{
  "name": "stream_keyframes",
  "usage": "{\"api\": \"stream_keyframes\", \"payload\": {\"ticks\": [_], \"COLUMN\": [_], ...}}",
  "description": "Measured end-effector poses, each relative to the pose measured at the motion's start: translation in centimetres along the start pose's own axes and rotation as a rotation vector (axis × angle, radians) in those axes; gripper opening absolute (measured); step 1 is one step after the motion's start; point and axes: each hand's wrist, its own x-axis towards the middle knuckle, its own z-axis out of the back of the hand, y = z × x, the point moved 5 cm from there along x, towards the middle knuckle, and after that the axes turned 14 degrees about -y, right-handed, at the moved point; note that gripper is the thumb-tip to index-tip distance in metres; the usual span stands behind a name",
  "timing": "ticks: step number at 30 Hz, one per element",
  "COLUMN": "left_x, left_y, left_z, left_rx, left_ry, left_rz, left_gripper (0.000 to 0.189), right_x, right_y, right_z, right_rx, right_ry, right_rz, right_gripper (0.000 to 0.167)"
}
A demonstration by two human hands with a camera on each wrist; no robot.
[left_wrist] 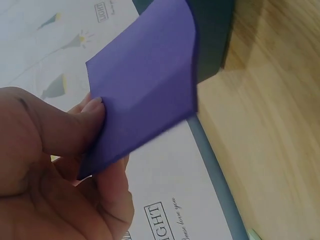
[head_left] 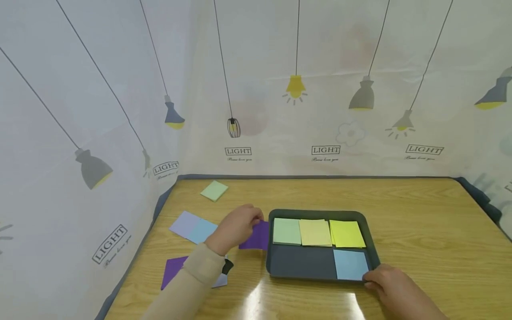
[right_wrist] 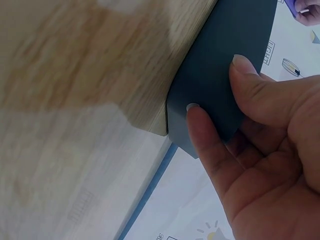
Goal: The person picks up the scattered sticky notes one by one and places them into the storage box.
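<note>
My left hand (head_left: 240, 226) pinches a purple sticky note pad (left_wrist: 145, 70) between thumb and fingers, just beside the left edge of the dark tray (head_left: 300, 266). My right hand (head_left: 390, 284) grips the tray at its near right corner, thumb and fingertips against the wall in the right wrist view. Along the tray's back lie a pale green pad (head_left: 286, 231), a cream pad (head_left: 315, 232) and a bright yellow pad (head_left: 347, 234). A light blue pad (head_left: 350, 265) lies at the front right inside it.
Left on the wooden table are a green pad (head_left: 214, 190), a lavender pad (head_left: 186, 223) next to a blue pad (head_left: 201, 231), and another purple pad (head_left: 173, 270). A lavender piece (head_left: 221, 281) and a small black object (head_left: 227, 266) are partly hidden by my left arm.
</note>
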Motion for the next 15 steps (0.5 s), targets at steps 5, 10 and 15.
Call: {"api": "stream_keyframes", "payload": {"ticks": [5,10,15], "left_x": [0.2,0.3,0.6], "left_y": [-0.8,-1.7,-2.9], "left_z": [0.1,0.5,0.8], "left_rx": [0.074,0.107,0.130], "left_ry": [0.034,0.016,0.001], "left_rz": [0.003,-0.043,-0.081], "left_gripper": [0.017,0.017,0.018], "right_x": [0.0,-0.1,-0.2], "right_y": [-0.1,-0.1,-0.1], "right_z": [-0.2,-0.1,0.0], "right_rx": [0.015,0.010,0.000], "right_ry": [0.012,-0.011,-0.038], "right_rz": [-0.029,-0.018,0.004], "right_gripper": [0.009,0.009,0.008]}}
